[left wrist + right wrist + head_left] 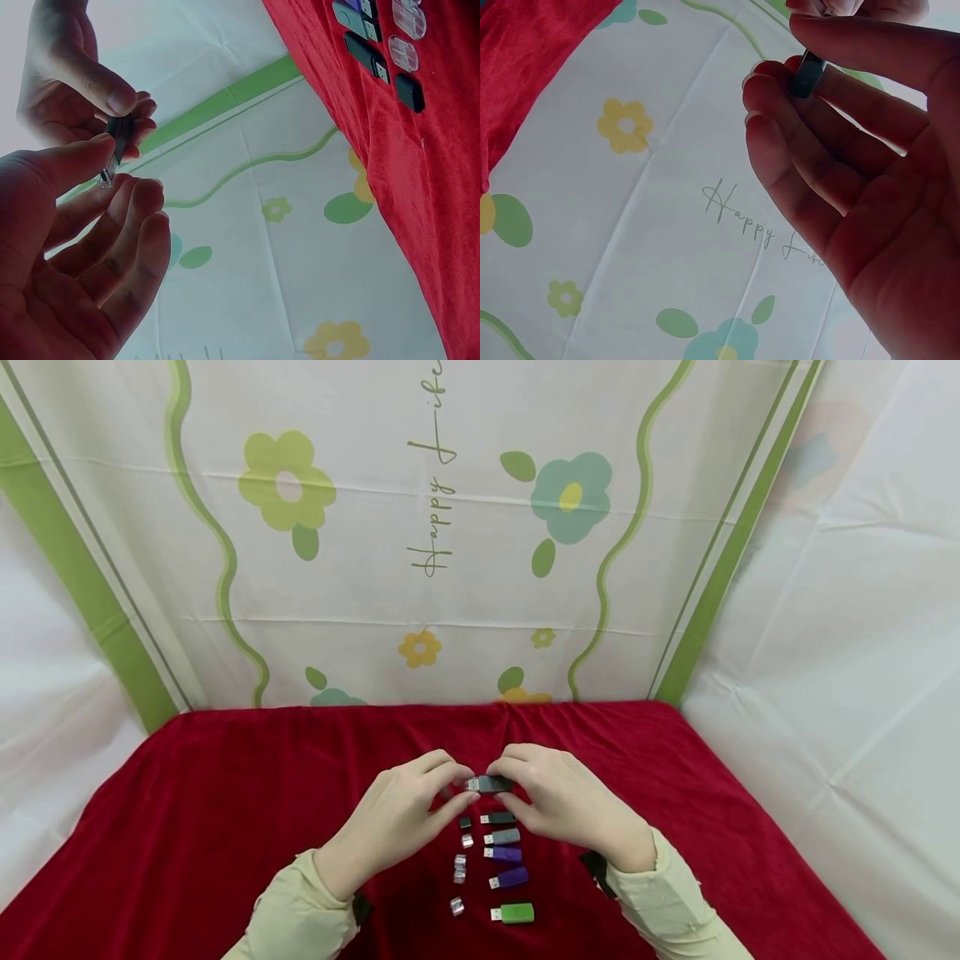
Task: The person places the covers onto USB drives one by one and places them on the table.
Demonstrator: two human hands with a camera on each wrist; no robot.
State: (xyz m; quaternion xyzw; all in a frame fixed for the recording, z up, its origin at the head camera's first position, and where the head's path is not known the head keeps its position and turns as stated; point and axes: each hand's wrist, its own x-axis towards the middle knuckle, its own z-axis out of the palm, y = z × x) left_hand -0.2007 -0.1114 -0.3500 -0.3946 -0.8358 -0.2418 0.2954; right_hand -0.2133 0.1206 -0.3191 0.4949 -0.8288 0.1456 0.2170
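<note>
My right hand [558, 793] pinches a dark USB flash drive [495, 784] between thumb and fingers, its metal plug pointing left. At the plug end, my left hand [408, 806] pinches a small clear cap [106, 178] between thumb and index finger. In the head view that cap is mostly hidden by the fingertips; how far it sits over the plug I cannot tell. The right wrist view shows the rear end of the dark drive [808, 75] sticking out below my right thumb. Both hands are above the cloth, close together.
Below the hands lies a column of flash drives: black [501, 818], grey [504, 837], two purple [510, 878] and green [517, 913]. Left of them lie a black cap [465, 822] and several clear caps [457, 907]. Red cloth [247, 827] covers the table; printed curtains [480, 593] surround it.
</note>
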